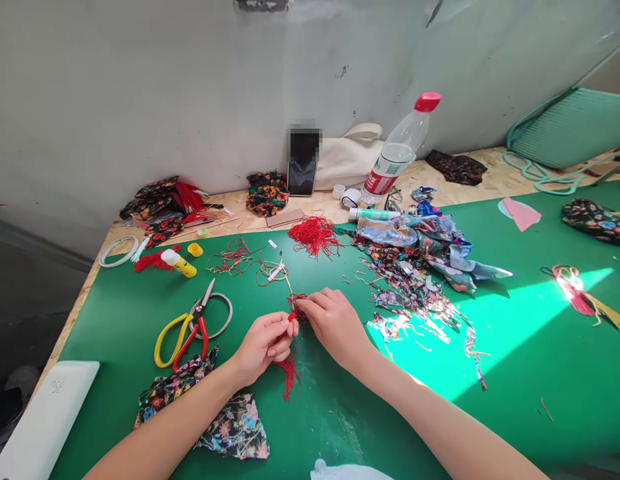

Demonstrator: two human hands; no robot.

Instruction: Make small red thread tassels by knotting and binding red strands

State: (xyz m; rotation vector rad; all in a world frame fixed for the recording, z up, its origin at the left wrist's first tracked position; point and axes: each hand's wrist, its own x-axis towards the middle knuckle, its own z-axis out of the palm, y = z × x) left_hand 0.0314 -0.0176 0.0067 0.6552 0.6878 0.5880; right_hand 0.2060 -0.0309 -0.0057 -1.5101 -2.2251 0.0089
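My left hand [270, 343] is closed round a red tassel [290, 377], whose loose strands hang down below the fingers. The tassel's bound top pokes out between thumb and forefinger. Beside it my right hand [335, 323] pinches thin cord at that top; the fingertips nearly meet those of the left hand. A light-coloured cord [289, 283] runs up from there, away from me. Left of the hands lie scissors [190, 330] with one yellow and one red handle, over a grey ring [229, 317]. Floral cloth [240, 427] lies partly under my left forearm.
A red thread bundle [316, 235] and cord scraps [233, 257] lie beyond the hands. Fabric scraps [415, 280] spread to the right. A glue stick [179, 263] stands left. Behind are a bottle [397, 160], a phone [303, 163] and a green bag [570, 127]. A white device [50, 413] lies front left.
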